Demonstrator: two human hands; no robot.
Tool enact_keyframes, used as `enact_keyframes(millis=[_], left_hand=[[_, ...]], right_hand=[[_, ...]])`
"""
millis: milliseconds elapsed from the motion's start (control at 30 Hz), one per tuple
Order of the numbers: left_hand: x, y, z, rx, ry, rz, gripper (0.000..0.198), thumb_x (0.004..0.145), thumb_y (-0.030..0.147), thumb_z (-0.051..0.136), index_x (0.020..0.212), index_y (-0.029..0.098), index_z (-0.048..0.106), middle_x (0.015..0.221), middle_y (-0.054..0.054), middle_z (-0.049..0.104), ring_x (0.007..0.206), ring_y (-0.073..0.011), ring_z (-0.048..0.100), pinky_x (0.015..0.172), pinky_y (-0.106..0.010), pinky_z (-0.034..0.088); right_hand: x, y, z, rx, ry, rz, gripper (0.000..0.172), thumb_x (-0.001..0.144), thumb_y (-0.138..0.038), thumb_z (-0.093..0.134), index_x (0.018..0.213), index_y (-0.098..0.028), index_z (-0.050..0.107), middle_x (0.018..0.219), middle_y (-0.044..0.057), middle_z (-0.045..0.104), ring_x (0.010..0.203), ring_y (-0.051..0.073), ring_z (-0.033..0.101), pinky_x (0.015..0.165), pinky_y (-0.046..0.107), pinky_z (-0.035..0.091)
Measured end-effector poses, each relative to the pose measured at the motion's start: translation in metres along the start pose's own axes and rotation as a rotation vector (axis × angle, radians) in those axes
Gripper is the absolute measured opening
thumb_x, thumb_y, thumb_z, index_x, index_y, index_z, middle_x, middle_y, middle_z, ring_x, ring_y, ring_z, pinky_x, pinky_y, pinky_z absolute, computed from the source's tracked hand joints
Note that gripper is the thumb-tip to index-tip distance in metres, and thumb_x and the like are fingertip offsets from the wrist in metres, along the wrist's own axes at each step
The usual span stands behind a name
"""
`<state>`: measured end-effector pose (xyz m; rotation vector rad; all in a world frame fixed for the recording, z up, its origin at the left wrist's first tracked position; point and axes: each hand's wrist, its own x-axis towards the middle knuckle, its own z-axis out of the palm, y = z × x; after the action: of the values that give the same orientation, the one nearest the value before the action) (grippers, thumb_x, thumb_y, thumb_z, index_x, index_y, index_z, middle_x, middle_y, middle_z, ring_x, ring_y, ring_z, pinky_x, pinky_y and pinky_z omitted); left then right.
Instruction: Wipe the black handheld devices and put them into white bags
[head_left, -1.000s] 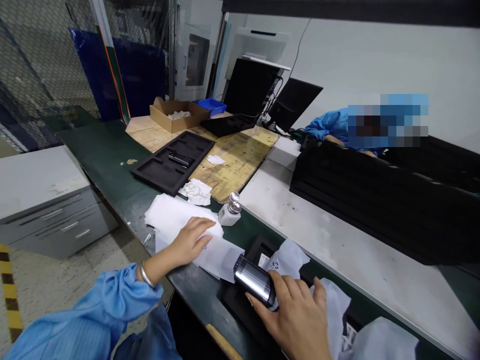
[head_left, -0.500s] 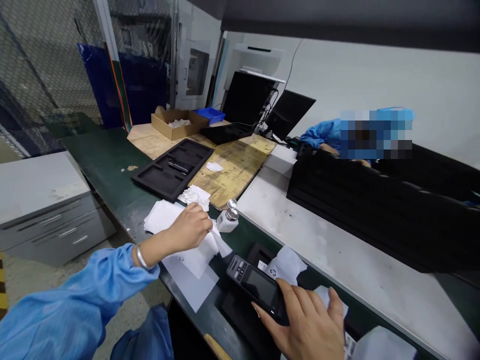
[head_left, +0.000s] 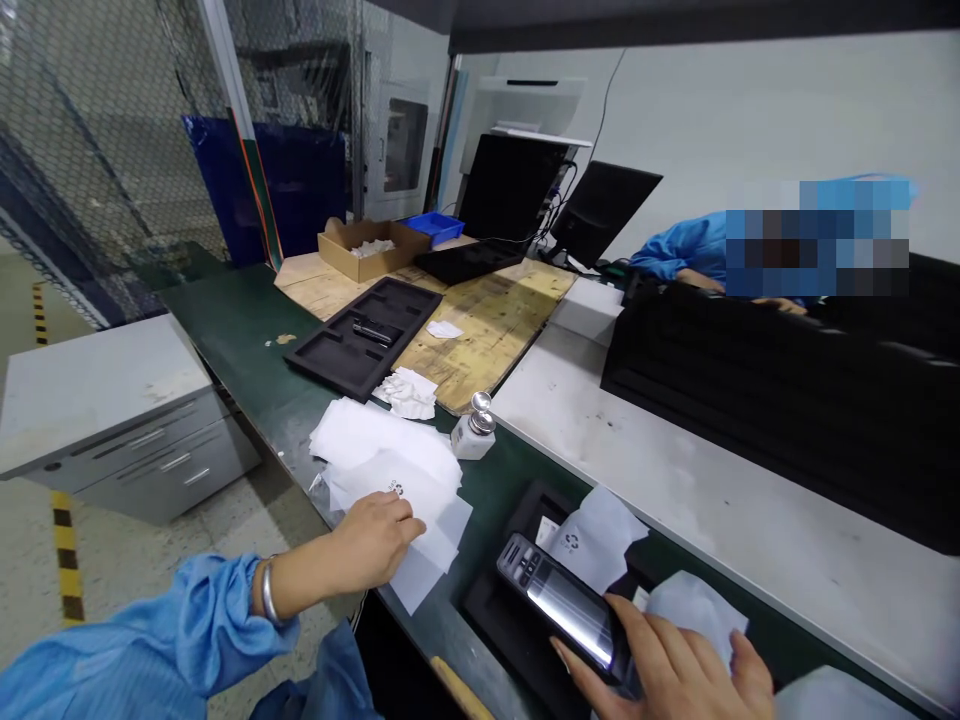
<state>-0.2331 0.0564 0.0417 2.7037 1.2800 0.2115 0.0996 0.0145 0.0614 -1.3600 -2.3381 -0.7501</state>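
Note:
My right hand [head_left: 675,665] grips the lower end of a black handheld device [head_left: 566,605], thumb on one side and fingers on the other. Its screen faces up with light reflected in it, and its keys point away from me. Below it lies a black foam tray [head_left: 499,625]. My left hand [head_left: 375,545] is closed, its fingertips pinching a thin translucent plastic bag [head_left: 386,470] printed with a recycling mark. More white sheets or bags [head_left: 352,430] lie stacked beneath and behind it.
A white bottle with a metal top [head_left: 474,435] stands past the stack. Crumpled white wipes [head_left: 407,393] and another foam tray [head_left: 337,360] holding a black device lie further left. Wrapped items [head_left: 600,535] sit beside the near tray. Behind a black box [head_left: 750,370] a co-worker leans over.
My left hand has drawn back towards me from the stack, bringing the bag with it. The device in my right hand now tilts so its screen catches the light. The view has shifted slightly.

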Motion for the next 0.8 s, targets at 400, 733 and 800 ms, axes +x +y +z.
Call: enact_keyframes(millis=[400, 733, 800], left_hand=[[0.068, 0.004, 0.031, -0.178, 0.022, -0.078, 0.011, 0.089, 0.016, 0.054, 0.084, 0.018, 0.064, 0.082, -0.004, 0.064, 0.075, -0.0184, 0.064, 0.067, -0.028, 0.048], [0.048, 0.028, 0.031, -0.288, 0.352, -0.042, 0.022, 0.097, 0.019, 0.043, 0.094, 0.019, 0.065, 0.089, -0.004, 0.066, 0.084, -0.0169, 0.063, 0.076, -0.028, 0.051], [0.047, 0.033, 0.032, -0.287, 0.391, -0.004, 0.022, 0.096, 0.017, 0.044, 0.092, 0.018, 0.066, 0.087, -0.005, 0.065, 0.083, -0.0177, 0.062, 0.074, -0.029, 0.051]], right_hand=[[0.003, -0.013, -0.004, -0.042, -0.019, 0.131, 0.057, 0.094, -0.061, 0.039, 0.102, -0.01, 0.063, 0.079, 0.011, 0.065, 0.073, 0.026, 0.058, 0.099, 0.06, 0.032], [0.022, -0.034, 0.005, 0.103, -0.148, 0.17, 0.049, 0.091, -0.056, 0.049, 0.105, -0.012, 0.063, 0.082, 0.01, 0.064, 0.079, 0.028, 0.055, 0.102, 0.061, 0.025], [0.023, -0.034, 0.004, 0.196, -0.17, 0.131, 0.046, 0.09, -0.055, 0.051, 0.104, -0.014, 0.064, 0.084, 0.009, 0.064, 0.08, 0.027, 0.055, 0.103, 0.06, 0.025]])
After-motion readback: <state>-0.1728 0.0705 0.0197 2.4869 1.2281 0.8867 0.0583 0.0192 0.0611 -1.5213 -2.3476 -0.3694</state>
